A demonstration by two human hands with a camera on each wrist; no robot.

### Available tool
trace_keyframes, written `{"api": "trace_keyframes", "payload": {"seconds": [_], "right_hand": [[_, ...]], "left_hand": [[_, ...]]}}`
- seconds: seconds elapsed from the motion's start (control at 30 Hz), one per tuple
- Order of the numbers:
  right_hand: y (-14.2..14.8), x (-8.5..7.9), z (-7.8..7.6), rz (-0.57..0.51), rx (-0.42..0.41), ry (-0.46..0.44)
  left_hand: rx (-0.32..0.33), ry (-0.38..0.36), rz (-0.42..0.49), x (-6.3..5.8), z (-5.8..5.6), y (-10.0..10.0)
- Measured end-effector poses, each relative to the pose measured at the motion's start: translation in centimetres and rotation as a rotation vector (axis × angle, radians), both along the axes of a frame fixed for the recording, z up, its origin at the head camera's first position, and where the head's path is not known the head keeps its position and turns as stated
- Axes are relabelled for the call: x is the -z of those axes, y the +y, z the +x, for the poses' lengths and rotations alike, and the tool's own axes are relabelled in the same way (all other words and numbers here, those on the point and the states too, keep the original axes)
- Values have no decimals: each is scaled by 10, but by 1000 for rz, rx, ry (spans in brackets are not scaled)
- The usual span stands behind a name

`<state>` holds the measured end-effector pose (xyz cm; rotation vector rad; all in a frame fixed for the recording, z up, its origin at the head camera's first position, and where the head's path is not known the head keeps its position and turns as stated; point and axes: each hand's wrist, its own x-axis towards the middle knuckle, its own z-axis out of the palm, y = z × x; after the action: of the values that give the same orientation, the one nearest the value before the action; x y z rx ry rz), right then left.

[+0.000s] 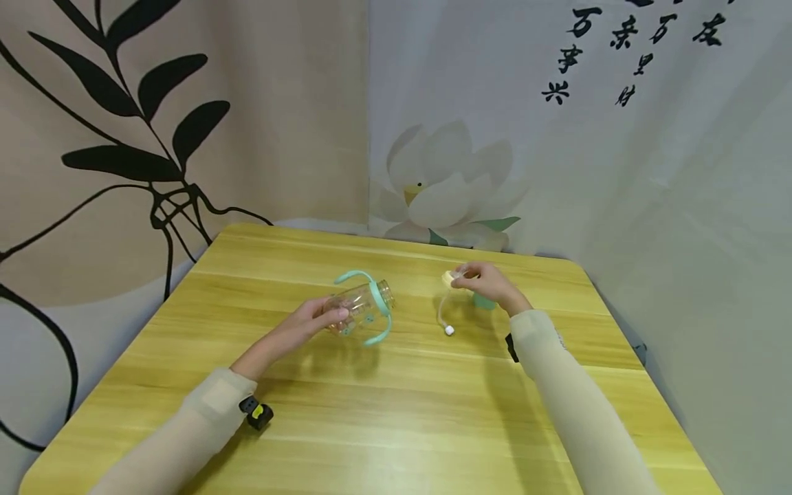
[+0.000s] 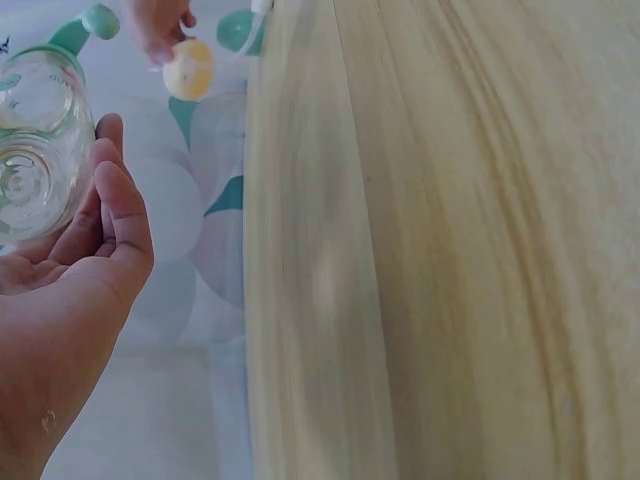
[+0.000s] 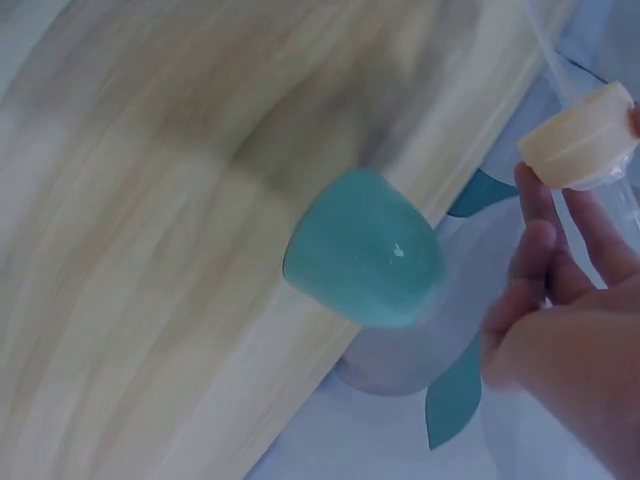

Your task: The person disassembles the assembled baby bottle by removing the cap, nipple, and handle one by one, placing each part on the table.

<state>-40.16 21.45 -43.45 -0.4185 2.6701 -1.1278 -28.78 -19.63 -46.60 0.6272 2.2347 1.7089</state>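
My left hand grips a clear baby bottle by its base end, tilted on its side above the table. Mint-green handles curve out near its uncapped neck, which points right. To the right, the fingers of my right hand pinch a pale yellow straw lid. From this lid a thin straw hangs down, with a white weight at its end. Beyond the right hand sits a green dome cap, partly hidden by that hand in the head view.
The light wooden table stretches under both arms, its far edge against a printed cloth with leaves, a lotus and black characters. A small black camera is strapped to the left wrist.
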Motion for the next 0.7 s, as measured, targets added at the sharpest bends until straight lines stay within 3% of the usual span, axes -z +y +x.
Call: {"api": "trace_keyframes", "payload": {"seconds": [0.2, 0.7], "right_hand": [[-13, 16, -9, 167, 49, 71], [-20, 23, -16, 220, 68, 46]], "left_hand": [[-2, 19, -12, 6, 4, -1], [-27, 17, -13, 7, 0, -12]]}}
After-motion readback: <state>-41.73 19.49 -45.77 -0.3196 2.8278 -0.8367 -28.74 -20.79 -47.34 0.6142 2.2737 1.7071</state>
